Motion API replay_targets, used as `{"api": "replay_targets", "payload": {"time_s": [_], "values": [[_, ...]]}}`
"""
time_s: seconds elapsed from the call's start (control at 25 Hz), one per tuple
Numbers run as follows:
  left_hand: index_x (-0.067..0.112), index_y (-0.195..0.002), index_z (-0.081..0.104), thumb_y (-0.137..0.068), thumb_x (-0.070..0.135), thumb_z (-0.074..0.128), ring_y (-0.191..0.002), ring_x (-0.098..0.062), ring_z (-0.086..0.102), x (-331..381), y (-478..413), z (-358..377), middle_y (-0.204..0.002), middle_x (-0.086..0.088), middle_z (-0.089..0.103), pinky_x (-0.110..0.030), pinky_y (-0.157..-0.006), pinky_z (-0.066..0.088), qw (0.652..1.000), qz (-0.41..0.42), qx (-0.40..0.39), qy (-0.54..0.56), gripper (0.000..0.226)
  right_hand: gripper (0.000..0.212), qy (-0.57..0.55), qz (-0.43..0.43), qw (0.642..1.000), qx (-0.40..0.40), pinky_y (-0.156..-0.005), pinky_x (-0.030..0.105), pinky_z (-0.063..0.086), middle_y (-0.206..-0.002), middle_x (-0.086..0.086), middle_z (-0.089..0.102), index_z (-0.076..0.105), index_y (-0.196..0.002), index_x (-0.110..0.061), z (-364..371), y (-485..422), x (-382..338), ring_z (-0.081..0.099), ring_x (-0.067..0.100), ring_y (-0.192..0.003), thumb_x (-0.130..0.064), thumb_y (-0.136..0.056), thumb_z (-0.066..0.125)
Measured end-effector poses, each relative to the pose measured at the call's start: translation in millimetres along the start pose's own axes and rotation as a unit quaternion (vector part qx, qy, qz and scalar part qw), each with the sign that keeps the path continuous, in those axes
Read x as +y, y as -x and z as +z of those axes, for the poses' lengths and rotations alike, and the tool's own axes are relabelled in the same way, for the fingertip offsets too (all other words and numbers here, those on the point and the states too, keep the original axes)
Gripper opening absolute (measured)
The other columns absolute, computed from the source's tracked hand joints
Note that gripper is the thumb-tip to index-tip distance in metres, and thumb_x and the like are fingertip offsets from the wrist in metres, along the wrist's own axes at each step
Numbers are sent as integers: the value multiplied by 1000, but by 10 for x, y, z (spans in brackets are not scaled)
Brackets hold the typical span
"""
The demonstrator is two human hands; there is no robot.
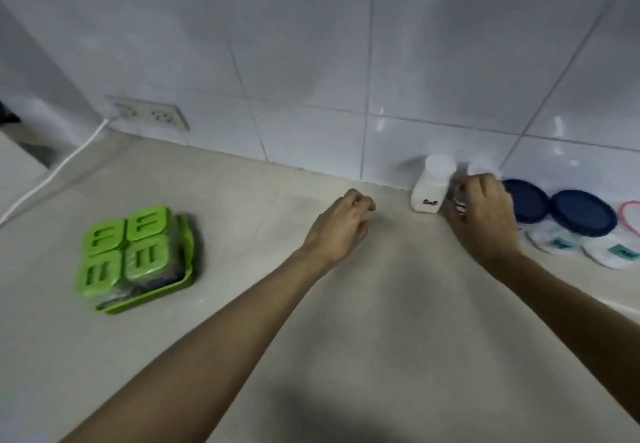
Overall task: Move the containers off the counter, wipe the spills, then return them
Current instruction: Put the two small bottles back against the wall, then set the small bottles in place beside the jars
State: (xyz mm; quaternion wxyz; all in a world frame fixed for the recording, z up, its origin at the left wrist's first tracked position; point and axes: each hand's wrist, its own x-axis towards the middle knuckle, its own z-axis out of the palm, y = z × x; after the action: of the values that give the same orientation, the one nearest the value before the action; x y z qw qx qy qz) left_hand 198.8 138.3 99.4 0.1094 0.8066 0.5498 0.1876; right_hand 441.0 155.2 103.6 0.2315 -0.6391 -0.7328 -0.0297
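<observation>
From the head view, the right hand [485, 214] closes round a small shaker [483, 168] by the wall, beside the salt shaker [431, 188]. The left hand [337, 228] hovers empty, fingers loosely curled, over the bench [381, 304]. Two blue-lidded jars [554, 214] sit just right; a green box set [135, 255] lies far left.

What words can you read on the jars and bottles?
"Salt", roughly, in dark script on the white shaker; blurred, so not certain.
Teal labels on the two blue-lidded jars: too blurred to read.
Bottle under the right hand: label mostly hidden, unreadable.
Green container set: no words.
</observation>
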Motion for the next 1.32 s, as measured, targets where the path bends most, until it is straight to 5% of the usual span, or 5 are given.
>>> {"api": "replay_targets", "payload": {"time_s": [0.36,0.48,0.64,0.88,1.32], "values": [[16,-88,59,-86,24,48,-84,-22,53,-1368,2508,-336,-92,-2,59,-33,-73,37,980,-145,124,-61,14,40,-157,-196,929,-272,-92,38,46,-117,10,60,58,-120,-10,1068,519,-2362,57,26,-106,-33,-88,63],[15,-96,60,-95,22,46,-93,-19,53,-1864,3027,-577,-99,-4,58,-35,-86,44,831,-411,340,160,15,37,-364,-61,885,-283,-91,36,48,-115,10,61,57,-118,-7,1303,525,-3395,60,23,-103,-30,-89,64],[22,-98,60,-94,33,55,-79,-15,57,-2302,3023,-917,-96,-11,64,-29,-78,50,655,-501,369,429,14,53,-470,182,804,-314,-85,28,44,-110,1,61,51,-125,-8,1415,452,-4041,58,18,-98,-37,-85,68],[7,-97,72,-81,38,72,-76,-9,64,-2404,2632,-1104,-94,-13,73,-37,-81,52,714,-475,207,471,35,49,-533,270,735,-320,-74,30,55,-98,9,73,66,-111,-1,1398,346,-3770,67,17,-78,-28,-73,80],[9,-100,71,-69,53,76,-85,-11,68,-1518,829,-316,-95,-7,75,-34,-79,51,804,-315,11,504,54,79,-535,392,737,-131,-96,41,53,-115,12,69,59,-122,-2,906,187,-1613,68,24,-103,-45,-61,84]]}}
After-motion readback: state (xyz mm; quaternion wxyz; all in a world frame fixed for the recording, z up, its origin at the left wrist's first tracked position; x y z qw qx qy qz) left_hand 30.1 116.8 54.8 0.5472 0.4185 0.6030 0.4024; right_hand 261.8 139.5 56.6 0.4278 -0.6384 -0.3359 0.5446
